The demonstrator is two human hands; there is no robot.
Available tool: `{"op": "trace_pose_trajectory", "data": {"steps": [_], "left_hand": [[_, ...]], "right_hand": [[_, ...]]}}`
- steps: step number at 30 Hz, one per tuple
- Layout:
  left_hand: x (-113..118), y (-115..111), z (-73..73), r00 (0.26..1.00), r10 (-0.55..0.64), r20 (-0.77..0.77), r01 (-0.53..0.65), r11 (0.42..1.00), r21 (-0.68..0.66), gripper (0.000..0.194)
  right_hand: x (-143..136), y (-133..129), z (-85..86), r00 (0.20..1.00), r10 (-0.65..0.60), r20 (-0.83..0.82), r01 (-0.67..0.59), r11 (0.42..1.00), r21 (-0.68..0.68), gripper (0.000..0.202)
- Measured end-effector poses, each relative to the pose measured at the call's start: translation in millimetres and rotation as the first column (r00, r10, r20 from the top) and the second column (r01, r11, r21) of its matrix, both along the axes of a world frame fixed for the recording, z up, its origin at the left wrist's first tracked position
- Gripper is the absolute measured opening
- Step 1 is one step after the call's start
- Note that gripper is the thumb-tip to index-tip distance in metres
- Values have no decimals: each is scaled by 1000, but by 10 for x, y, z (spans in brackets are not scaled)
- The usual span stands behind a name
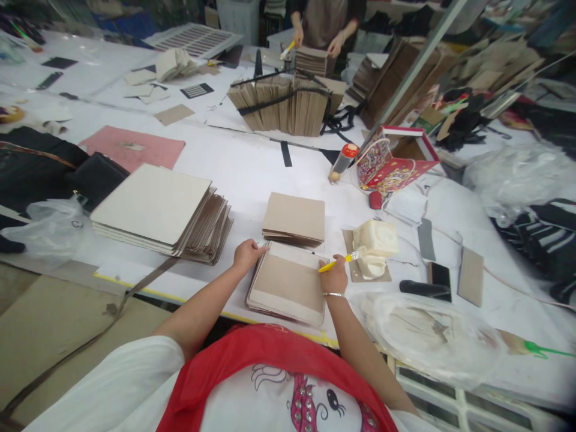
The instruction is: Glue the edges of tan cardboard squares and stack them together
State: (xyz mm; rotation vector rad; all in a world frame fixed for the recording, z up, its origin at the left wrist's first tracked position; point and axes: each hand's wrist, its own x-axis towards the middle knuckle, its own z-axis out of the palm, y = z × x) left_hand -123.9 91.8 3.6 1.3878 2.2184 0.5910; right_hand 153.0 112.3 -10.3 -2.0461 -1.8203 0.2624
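Observation:
A low stack of boards lies in front of me, its top board [288,282] pale at the edges with a brown panel across the middle. At its far left corner, my left hand [247,255] pinches the edge of that board. My right hand [335,276] rests by the right edge, closed around a yellow-handled brush [335,263]. The brush's bristle end points right, beside a cream-coated glue tub [375,239] on a scrap of board. Just beyond the top board sits a neat stack of brown panels [294,215].
To the left stands a tall stack of pale boards [153,204]. Beyond are a pink sheet [135,147], a strapped bundle of panels [283,105], a red-capped bottle [344,162] and a red patterned bag [396,162]. A phone [439,279] lies right. Across the table a person works.

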Motion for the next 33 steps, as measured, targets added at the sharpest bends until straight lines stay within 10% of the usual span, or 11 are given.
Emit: {"op": "trace_pose_trajectory", "data": {"steps": [4,9,19,33], "left_hand": [[121,-195,76,934,-264,-241,326,904,277,32],[432,-223,34,710,-608,-355,681,721,126,50],[429,-366,-116,708,-597,-378,647,762,9,68],[523,-552,-41,686,-555,-471,577,809,-113,63]], "right_hand": [[-161,-118,-12,960,274,53,-279,943,179,26],[-614,-268,-50,790,601,123,-613,772,166,27],[-62,-363,-99,883,400,246,-420,907,34,27],[-168,-461,-132,812,501,299,-542,837,72,29]]}}
